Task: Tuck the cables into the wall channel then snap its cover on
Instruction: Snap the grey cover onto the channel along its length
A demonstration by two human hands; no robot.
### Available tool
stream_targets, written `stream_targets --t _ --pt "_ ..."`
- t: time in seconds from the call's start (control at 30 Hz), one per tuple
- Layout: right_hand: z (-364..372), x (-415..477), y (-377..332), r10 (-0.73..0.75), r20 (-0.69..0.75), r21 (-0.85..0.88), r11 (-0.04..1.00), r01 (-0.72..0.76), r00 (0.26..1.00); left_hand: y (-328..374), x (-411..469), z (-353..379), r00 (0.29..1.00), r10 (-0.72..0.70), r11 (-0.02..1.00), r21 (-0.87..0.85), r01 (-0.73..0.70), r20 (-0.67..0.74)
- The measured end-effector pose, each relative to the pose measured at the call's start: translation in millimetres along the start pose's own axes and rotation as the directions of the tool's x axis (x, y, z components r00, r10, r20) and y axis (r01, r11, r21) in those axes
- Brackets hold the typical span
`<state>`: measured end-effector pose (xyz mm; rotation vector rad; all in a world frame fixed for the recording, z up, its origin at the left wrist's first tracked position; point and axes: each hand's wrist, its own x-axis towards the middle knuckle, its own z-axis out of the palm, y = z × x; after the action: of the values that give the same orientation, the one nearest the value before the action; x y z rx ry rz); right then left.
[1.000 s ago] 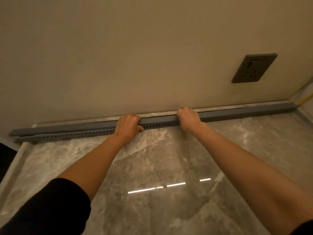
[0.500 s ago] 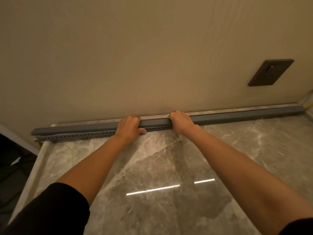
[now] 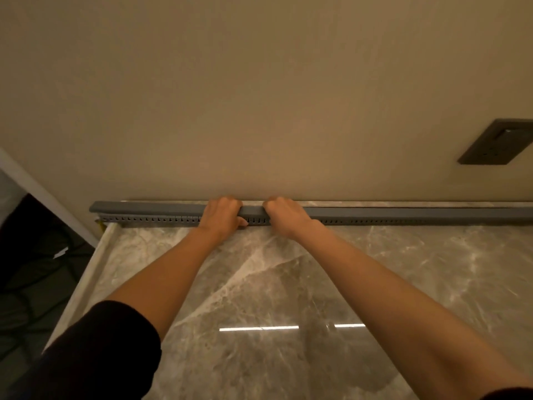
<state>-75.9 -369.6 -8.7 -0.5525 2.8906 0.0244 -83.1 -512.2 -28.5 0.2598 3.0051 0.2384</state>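
The grey cover (image 3: 150, 208) lies along the slotted channel (image 3: 150, 219) where the beige wall (image 3: 259, 96) meets the marble surface (image 3: 288, 284), running from its left end out past the right edge of view. Both hands sit side by side near the middle: the left hand (image 3: 222, 215) curls its fingers over the cover's top with the thumb against the slotted front, and the right hand (image 3: 284, 216) grips likewise (its thumb is hidden). A dark socket plate (image 3: 496, 142) sits on the wall at the right.
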Motion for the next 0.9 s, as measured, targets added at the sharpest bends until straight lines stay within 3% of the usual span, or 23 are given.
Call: stream_targets --t 0.2,0.43,0.57,0.7,0.9 --pt "-2.6 5.7 -9.1 0.027 -0.009 0.003 1.000 -0.027 1.000 -11.7 -2.8 -1.0 1.000 0.023 0.999 -0.047 -0.023 -0.009" --pt "-2.3 8.3 -25.6 0.140 0.011 -0.008 0.990 -0.140 0.990 -70.9 -10.7 -14.3 0.998 -0.069 0.996 0.051 0.068 0.005" --pt "-3.3 15.0 -43.9 0.169 0.027 -0.025 0.985 -0.168 0.985 -78.4 -10.8 -10.3 1.000 -0.006 0.998 0.068 0.007 -0.022" --pt "-2.9 31.8 -78.9 0.078 -0.008 0.015 0.997 -0.078 0.997 -81.3 -11.3 -5.1 0.998 0.043 0.996 0.083 -0.038 -0.051" --pt "0.1 41.9 -88.8 0.101 0.004 0.057 0.993 -0.101 0.995 -109.9 -18.2 -14.1 0.993 0.104 0.993 -0.048 -0.106 -0.058"
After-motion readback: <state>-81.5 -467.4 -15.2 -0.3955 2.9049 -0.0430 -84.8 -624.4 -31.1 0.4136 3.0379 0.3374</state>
